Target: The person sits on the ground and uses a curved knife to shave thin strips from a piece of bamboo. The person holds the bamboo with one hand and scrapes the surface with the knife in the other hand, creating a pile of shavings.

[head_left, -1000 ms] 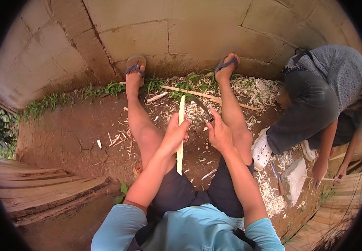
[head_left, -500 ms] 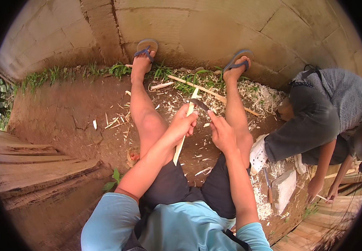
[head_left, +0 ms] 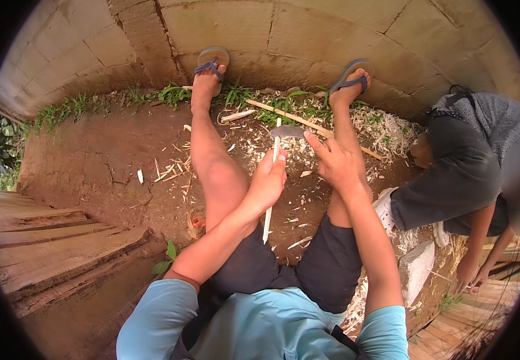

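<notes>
Left fingers (head_left: 280, 174) wrapped round pale stick (head_left: 268, 221), which juts above and below them | right fingers (head_left: 315, 144) curled on knife (head_left: 289, 131), handle hidden | blade crosses stick just above left fingers; snagging grain could make it skid into them

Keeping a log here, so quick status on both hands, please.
Left hand: gripping pale stick. Right hand: holding curved knife across stick near tip. Nothing visibly blocking it.

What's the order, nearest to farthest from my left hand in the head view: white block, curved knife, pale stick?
1. Pale stick: held in your left hand.
2. Curved knife: just above, slightly right.
3. White block: far lower right.
</notes>
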The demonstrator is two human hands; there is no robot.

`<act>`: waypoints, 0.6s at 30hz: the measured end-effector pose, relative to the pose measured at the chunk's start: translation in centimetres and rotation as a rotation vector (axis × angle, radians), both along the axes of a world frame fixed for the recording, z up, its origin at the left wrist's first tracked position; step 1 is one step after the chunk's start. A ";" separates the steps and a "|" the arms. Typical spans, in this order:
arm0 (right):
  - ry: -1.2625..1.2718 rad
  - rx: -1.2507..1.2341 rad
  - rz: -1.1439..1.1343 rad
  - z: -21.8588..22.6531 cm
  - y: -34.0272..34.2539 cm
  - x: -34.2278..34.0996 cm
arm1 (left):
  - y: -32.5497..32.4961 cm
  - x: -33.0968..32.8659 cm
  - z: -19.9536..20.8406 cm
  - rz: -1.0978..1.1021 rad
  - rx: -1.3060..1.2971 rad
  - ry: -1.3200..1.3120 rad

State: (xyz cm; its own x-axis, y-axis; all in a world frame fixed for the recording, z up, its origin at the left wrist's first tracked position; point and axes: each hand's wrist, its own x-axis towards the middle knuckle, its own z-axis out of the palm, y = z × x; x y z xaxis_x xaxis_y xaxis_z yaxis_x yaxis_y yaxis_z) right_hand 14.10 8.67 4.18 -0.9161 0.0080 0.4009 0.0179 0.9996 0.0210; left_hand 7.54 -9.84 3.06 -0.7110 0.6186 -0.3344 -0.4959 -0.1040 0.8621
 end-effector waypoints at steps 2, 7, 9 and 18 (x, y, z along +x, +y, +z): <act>-0.113 -0.086 -0.145 -0.6 -1.5 -0.6 | 0.5 -0.3 -0.9 0.055 -0.015 0.041; -0.022 -0.575 -0.561 0.5 0.5 -1.9 | 0.4 5.1 0.0 -0.284 0.072 0.010; 0.144 -0.444 -0.343 0.2 0.1 -0.1 | 0.1 2.8 1.0 -0.215 0.085 -0.192; 0.103 -0.335 -0.039 2.5 -1.4 2.8 | -1.2 -1.1 1.4 -0.171 0.249 -0.378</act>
